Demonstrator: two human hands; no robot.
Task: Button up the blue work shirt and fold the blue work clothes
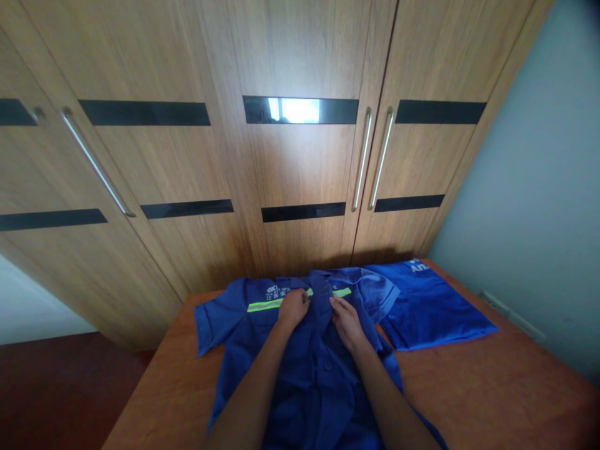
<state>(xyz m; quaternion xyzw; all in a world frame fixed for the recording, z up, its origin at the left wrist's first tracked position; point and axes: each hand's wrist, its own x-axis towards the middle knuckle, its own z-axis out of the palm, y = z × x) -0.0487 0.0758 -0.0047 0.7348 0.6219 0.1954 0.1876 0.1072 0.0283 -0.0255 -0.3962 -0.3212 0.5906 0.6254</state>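
A dark blue short-sleeved work shirt [262, 331] lies front up on the table, its collar toward the wardrobe. Yellow-green reflective strips cross its chest, with white print above the one on the left. My left hand [294, 307] is closed on the shirt's front beside the button opening, by the left strip. On the other side of the opening, my right hand [347, 320] pinches the fabric near the right strip. Buttons show down the front below my hands. My forearms cover parts of the lower shirt, and its hem runs out of view.
A brighter blue folded cloth [435, 312] with white lettering lies to the right, partly under the shirt's sleeve. Behind the reddish-brown wooden table [478, 387] stands a wooden wardrobe [300, 162] with metal handles. A pale wall [529, 206] borders the right side.
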